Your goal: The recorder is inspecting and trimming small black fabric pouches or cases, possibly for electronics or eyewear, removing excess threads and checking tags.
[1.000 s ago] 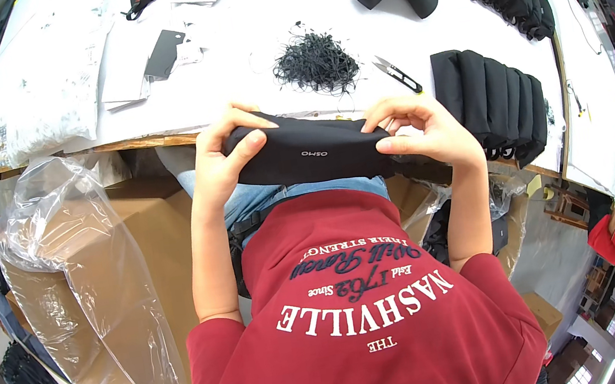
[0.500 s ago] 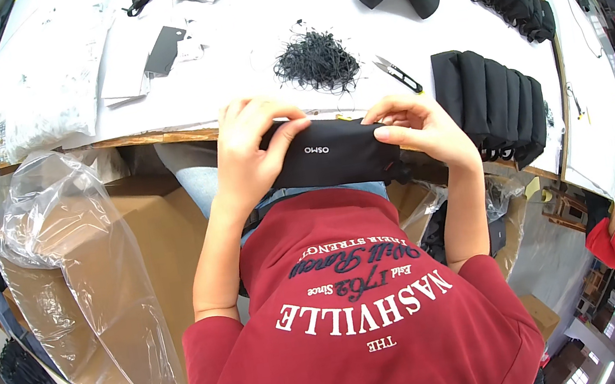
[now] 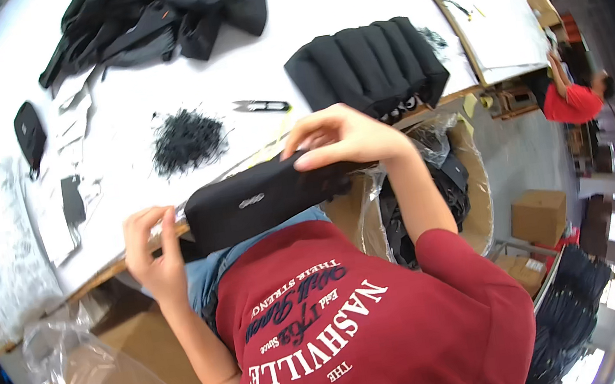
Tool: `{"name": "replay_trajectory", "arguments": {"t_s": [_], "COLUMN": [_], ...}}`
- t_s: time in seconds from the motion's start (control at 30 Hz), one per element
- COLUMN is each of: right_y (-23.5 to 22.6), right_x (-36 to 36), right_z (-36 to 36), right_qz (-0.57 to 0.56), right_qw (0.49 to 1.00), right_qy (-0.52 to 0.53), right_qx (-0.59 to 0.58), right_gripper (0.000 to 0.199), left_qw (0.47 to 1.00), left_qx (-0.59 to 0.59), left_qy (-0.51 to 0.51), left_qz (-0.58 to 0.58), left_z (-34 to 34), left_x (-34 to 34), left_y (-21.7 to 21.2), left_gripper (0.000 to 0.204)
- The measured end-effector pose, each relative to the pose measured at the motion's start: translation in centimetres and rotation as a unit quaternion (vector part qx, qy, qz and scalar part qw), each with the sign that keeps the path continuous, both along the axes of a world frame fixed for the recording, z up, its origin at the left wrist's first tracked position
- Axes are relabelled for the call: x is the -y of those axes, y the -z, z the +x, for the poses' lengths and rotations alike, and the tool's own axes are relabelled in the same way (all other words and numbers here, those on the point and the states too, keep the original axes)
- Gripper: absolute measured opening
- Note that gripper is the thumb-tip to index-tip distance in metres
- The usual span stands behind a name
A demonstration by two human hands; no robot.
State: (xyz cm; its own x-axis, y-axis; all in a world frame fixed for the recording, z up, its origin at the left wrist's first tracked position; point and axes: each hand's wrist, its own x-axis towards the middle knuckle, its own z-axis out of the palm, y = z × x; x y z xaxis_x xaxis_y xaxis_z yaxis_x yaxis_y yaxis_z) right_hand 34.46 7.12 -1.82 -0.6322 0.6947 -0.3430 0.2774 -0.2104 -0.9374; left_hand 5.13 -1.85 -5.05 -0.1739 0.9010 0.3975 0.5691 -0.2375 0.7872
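Observation:
A soft black fabric pouch (image 3: 246, 204) with a small pale mark spans the space before my body at the table's front edge. My right hand (image 3: 343, 140) grips its upper right part, thumb in front and fingers curled behind. Beside the pouch's left end is my left hand (image 3: 154, 249), thumb and fingertips drawn together; whatever lies between them is too small or hidden to name. On the table beyond lies a tangled heap of black thread ends (image 3: 189, 140). To its right rests a pair of thread snips (image 3: 262, 106).
Several black pouches (image 3: 368, 65) stand in a row right of the snips. Black fabric pieces (image 3: 165, 19) lie piled at the back. A small black case (image 3: 31, 136) is far left. Below the table are a plastic-lined box (image 3: 478, 199) and clear plastic (image 3: 106, 377). A person in red (image 3: 574, 99) is far right.
The view has swung to the right. My left hand has shifted from the pouch's upper left part to just beyond its left end. My right hand keeps its hold.

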Motion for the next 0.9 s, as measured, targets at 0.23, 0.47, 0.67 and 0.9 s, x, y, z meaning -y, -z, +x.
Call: {"name": "replay_trajectory", "arguments": {"t_s": [0.23,0.47,0.67,0.9], "right_y": [-2.9,1.3,7.3,8.8], "right_x": [0.9,-2.0,-3.2,-3.5], "right_z": [16.3,27.4,27.5,28.5], "right_qz": [0.244,0.46,0.364,0.346], "right_qw": [0.835,0.636,0.708,0.722], "right_qy": [0.494,0.571,0.497,0.526], "right_qx": [0.003,0.243,0.346,0.287], "right_gripper": [0.026,0.03,0.03,0.021], "left_qw": [0.972,0.96,0.931,0.922], "left_qx": [0.149,0.151,0.24,0.238], "left_qy": [0.04,0.102,0.13,0.152], "left_qz": [-0.175,-0.214,-0.242,-0.267], "left_z": [-2.6,-1.2,-1.1,-1.1], "left_x": [0.6,0.3,0.1,0.4], "left_y": [3.7,3.8,3.6,4.4], "left_gripper": [0.01,0.009,0.009,0.012]}}
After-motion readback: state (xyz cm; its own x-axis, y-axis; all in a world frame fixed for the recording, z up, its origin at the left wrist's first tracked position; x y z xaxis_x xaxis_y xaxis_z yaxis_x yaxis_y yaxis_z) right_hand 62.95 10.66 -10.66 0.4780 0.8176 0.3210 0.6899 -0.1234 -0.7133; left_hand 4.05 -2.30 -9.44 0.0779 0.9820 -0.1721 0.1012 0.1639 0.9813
